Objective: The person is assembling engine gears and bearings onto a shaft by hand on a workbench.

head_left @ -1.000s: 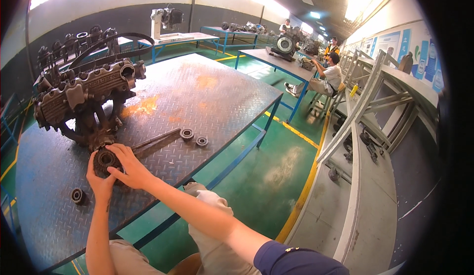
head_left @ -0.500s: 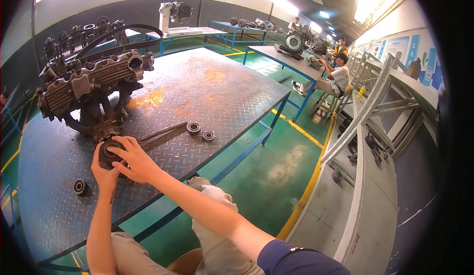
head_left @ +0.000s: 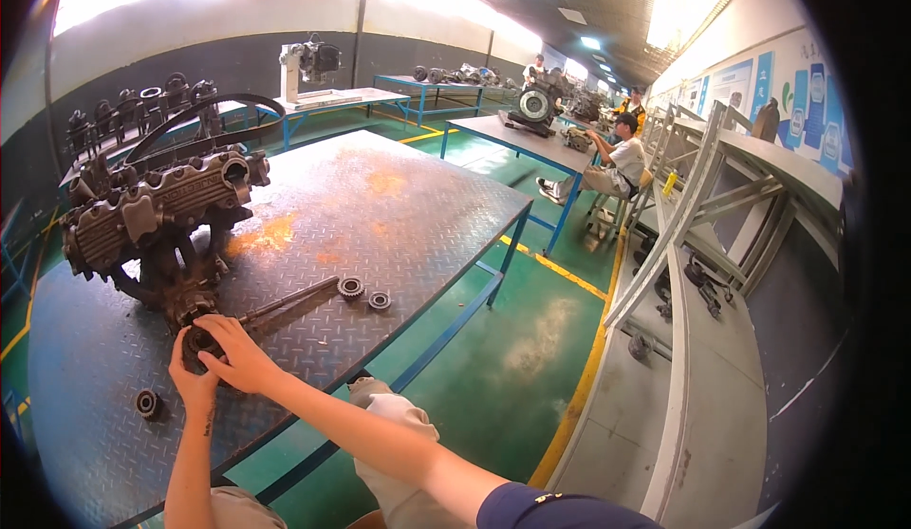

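A dark, round toothed gear sits between my two hands at the near left of the metal table. Thumb and fingers of my left hand curve round its left side. From the right, my right hand grips its upper and right edge, partly covering it. Directly behind the gear stands a greasy engine cylinder head with manifold pipes beneath; whether the gear is attached to it I cannot tell. A long metal shaft lies to the right, with a gear and a smaller ring gear at its far end.
Another small gear rests left of my hands on the treadplate table. A black belt loops above the engine part. Beyond, a person sits at a blue-legged table. Grey metal racks line the right side.
My view has tilted up and shifted a little, so the table sits lower and further left in it. Both hands stay around the gear.
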Motion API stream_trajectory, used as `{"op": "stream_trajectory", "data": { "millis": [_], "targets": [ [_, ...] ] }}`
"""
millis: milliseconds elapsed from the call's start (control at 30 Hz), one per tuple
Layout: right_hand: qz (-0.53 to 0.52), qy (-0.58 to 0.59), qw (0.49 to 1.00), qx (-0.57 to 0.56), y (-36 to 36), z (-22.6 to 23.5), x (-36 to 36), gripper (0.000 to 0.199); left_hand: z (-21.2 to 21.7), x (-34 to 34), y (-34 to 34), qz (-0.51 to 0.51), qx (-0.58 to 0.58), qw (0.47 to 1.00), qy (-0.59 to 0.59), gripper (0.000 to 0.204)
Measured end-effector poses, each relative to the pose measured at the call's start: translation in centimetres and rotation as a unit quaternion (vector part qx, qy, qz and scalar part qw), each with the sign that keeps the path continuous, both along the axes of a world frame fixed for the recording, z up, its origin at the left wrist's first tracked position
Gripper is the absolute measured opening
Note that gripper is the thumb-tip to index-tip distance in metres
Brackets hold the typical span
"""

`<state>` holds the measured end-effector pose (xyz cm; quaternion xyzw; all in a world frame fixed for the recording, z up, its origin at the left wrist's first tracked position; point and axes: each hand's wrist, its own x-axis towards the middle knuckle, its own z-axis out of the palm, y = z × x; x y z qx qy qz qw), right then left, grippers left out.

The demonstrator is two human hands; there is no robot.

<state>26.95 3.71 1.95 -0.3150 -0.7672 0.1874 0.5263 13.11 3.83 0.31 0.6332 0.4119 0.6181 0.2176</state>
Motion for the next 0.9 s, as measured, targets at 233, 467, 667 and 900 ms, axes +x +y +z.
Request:
{"op": "stream_trajectory", "data": {
  "millis": [233,467,667,900],
  "targets": [
    [-0.033,-0.004,0.999,-0.027,0.4,-0.7,0.0,0.055,0.9,0.6,-0.8,0.006,-0.016,1.000,-0.001,0.062],
    [-0.014,-0.011,0.998,-0.052,0.3,-0.2,-0.3,0.054,-0.8,-1.4,0.7,-0.020,0.009,0.999,0.029,0.064],
    [-0.033,-0.028,0.998,-0.038,0.1,-0.2,1.2,0.060,0.3,0.0,0.3,-0.037,-0.003,0.998,0.042,0.063],
    [-0.116,0.032,0.990,0.068,2.4,-0.4,0.8,0.042,-1.3,-2.4,1.3,-0.038,-0.002,0.999,0.026,0.062]
  ]
}}
